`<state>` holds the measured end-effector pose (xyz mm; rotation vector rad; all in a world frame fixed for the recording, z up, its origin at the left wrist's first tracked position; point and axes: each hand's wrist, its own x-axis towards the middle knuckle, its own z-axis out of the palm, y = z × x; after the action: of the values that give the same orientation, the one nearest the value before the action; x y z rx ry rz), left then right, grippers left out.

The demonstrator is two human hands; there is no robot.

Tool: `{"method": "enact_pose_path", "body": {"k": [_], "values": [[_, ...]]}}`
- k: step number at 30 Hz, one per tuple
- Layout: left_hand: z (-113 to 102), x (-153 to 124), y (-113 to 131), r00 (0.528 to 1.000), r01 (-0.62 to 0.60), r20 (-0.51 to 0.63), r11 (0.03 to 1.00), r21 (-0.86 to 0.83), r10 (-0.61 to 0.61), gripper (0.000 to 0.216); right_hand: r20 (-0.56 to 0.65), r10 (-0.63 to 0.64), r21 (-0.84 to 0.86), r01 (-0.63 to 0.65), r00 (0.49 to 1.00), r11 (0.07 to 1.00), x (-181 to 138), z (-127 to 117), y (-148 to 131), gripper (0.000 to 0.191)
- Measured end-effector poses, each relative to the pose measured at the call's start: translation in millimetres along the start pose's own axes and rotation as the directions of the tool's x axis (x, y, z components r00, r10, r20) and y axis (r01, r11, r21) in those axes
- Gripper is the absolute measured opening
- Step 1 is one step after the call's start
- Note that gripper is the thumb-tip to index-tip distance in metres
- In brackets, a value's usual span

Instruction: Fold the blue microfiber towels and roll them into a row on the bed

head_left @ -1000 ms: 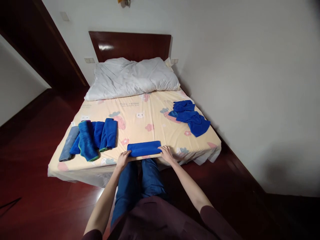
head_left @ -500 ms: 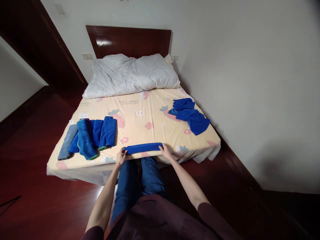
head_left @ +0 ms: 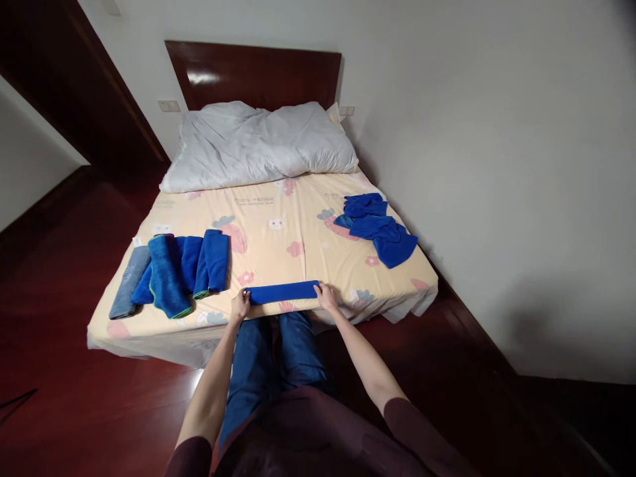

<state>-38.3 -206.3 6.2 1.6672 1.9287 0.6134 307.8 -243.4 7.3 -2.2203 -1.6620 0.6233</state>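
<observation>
A blue towel (head_left: 283, 293), folded into a long narrow strip, lies along the front edge of the bed. My left hand (head_left: 241, 305) is closed on its left end, and my right hand (head_left: 326, 297) grips the right end. To the left rests a group of folded towels: a grey-blue one (head_left: 130, 283), a blue one with green edging (head_left: 169, 278) lying over others, and a bright blue one (head_left: 217, 260). Crumpled blue towels (head_left: 385, 237) lie loosely on the right side of the bed.
The bed (head_left: 278, 252) has a yellow sheet printed with carrots and flowers. A bunched white quilt (head_left: 263, 146) lies before the dark wooden headboard (head_left: 263, 76). A white wall (head_left: 477, 172) runs along the right; dark red floor (head_left: 54, 318) shows on the left.
Both hands have shifted slightly left with the folded blue towel, still holding its ends. The view has moved slightly. The other towels lie as before.
</observation>
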Motion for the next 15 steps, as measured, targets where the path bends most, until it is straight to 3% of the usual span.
{"method": "enact_pose_path", "body": {"k": [6,9,12,15], "values": [[4.8,5.8,2.8,1.0,0.011,0.011,0.996,0.083,-0.012,0.037,0.005,0.02,-0.021,-0.019,1.0,1.0,3.7,1.6,-3.9,0.039],[8.6,0.2,9.3,0.999,-0.022,-0.04,0.991,0.13,0.027,0.044,-0.074,-0.002,-0.053,-0.002,0.997,0.999,0.1,2.9,-13.5,0.037],[17.1,-13.0,20.8,0.957,-0.254,-0.082,0.941,0.225,0.278,0.051,-0.185,-0.177,-0.122,0.156,0.967,0.98,-9.3,9.0,-29.0,0.046],[29.6,-26.2,30.4,0.86,-0.503,0.044,0.828,0.25,0.509,0.055,-0.102,-0.453,-0.18,0.431,0.886,0.884,-21.6,19.8,-42.7,0.051]]}}
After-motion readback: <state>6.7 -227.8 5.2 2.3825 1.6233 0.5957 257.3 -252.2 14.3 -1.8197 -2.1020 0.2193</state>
